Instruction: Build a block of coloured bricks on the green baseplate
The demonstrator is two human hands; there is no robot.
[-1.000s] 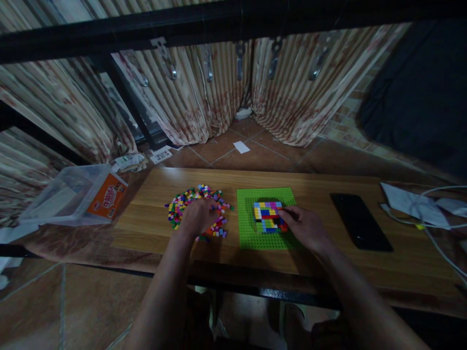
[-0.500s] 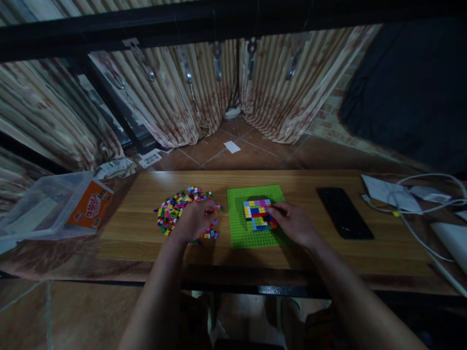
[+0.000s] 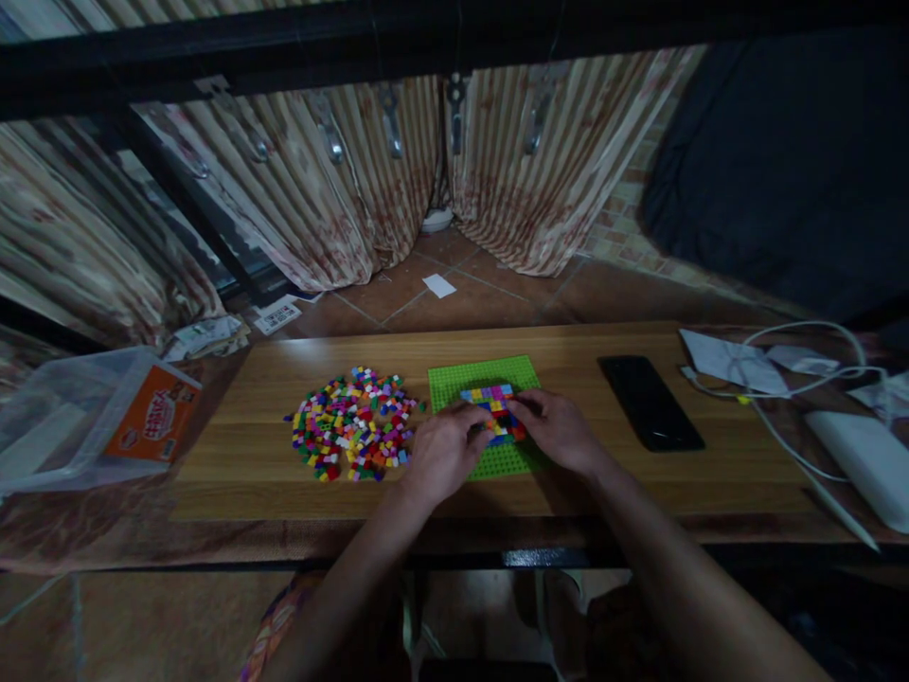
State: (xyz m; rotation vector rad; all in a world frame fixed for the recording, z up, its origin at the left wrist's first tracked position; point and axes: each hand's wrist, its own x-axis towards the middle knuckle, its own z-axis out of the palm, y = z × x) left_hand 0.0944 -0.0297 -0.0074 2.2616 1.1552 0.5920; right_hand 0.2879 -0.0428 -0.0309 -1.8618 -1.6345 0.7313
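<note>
A green studded baseplate point(image 3: 444, 384) lies on the wooden board, bearing a low build of small multicoloured toy bricks point(image 3: 497, 390). My left hand point(image 3: 446, 451) is over the left part of the build, thumb and finger pinched together; whatever is between the fingertips is too small to make out. At the build's right edge, my right hand point(image 3: 561, 429) has its fingers curled against the bricks. The two hands cover part of the build. To the left of the baseplate spreads a loose pile of small bricks point(image 3: 355, 423) in many colours.
A black phone point(image 3: 650, 403) lies on the wooden board point(image 3: 234, 455) at the right. Beyond it are white cables, a white device point(image 3: 863, 464) and papers. A clear plastic box point(image 3: 71, 407) with an orange label stands at the left. Striped curtains hang behind.
My left hand has moved right from the brick pile to the build on the baseplate. My right hand has stayed at the build's right edge. The whole view has shifted slightly.
</note>
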